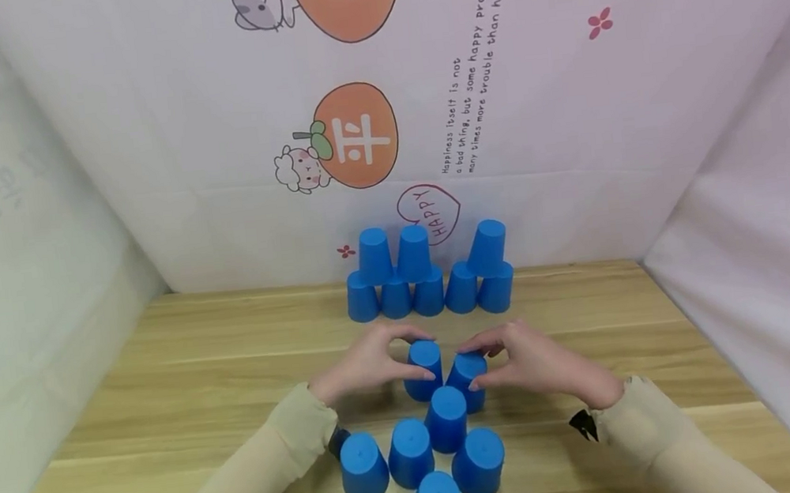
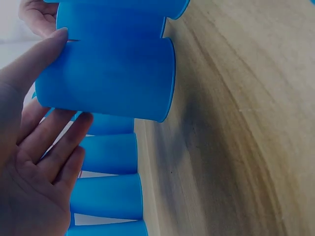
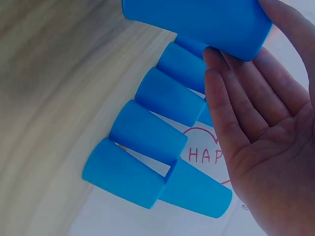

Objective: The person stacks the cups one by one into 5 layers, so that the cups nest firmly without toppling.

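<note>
Standing upside down along the back of the light brown wooden table (image 1: 226,421), five smooth blue cups with flat, round tops (image 1: 396,299) are making a row. Three more blue cups (image 1: 414,252) are sitting on top of them: two side by side toward the left and one over on the right, with a gap between. A white cloth wall with orange fruit pictures (image 1: 539,185) is hanging behind. Closer to the person, five loose blue cups (image 1: 447,420) are standing upside down in a bunch, and one is crowding the spot just in front of the hands.

The left hand (image 1: 371,365) is curving partly closed around one blue upside-down cup (image 1: 425,389), its thumb pressing the near side and its fingers reaching round the far side. The right hand (image 1: 531,360) is gripping another blue upside-down cup (image 1: 461,379) between thumb and fingers, also partly closed. These two held cups are sitting near each other, between the back row and the bunch. I cannot tell if their rims are touching the table.
</note>
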`<move>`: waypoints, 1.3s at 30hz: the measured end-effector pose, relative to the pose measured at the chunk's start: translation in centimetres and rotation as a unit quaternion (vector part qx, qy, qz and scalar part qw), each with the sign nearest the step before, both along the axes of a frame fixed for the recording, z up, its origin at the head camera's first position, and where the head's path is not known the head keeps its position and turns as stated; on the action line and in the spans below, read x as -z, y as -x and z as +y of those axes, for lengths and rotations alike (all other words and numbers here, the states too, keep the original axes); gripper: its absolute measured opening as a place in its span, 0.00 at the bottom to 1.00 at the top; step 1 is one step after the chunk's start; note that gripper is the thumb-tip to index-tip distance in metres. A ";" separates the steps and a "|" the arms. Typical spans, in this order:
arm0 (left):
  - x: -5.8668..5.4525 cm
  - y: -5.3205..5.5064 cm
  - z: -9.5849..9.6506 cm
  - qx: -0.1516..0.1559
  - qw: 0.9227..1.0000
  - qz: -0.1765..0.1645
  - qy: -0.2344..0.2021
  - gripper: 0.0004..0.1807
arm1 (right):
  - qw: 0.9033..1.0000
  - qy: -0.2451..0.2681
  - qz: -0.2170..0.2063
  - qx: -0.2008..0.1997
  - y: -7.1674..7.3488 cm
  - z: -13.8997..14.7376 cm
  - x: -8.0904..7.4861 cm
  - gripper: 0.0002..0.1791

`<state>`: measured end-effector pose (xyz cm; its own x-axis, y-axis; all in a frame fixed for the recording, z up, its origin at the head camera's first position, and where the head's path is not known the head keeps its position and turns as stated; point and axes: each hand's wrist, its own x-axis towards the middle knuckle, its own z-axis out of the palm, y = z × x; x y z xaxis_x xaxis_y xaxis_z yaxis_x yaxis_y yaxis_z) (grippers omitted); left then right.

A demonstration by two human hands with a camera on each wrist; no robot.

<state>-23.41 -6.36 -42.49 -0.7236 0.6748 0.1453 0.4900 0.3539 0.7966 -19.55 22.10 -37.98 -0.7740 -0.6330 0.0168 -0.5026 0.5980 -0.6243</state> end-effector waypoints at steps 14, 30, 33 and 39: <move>0.1 0.0 -0.1 -0.007 1.000 -0.024 0.011 0.30 | 0.994 -0.047 0.094 0.042 3.0 2.5 -12.0 0.27; -0.4 0.0 -0.1 -0.002 0.999 -0.003 0.036 0.31 | 0.987 -0.005 0.150 0.054 6.7 -1.1 -15.7 0.27; -0.5 -0.1 0.0 -0.005 0.999 -0.001 0.038 0.32 | 0.987 -0.007 0.138 0.081 8.5 -1.4 -15.8 0.28; -0.4 0.0 0.1 -0.008 0.999 -0.002 0.040 0.30 | 0.987 -0.016 0.093 0.128 11.6 -1.7 -14.1 0.30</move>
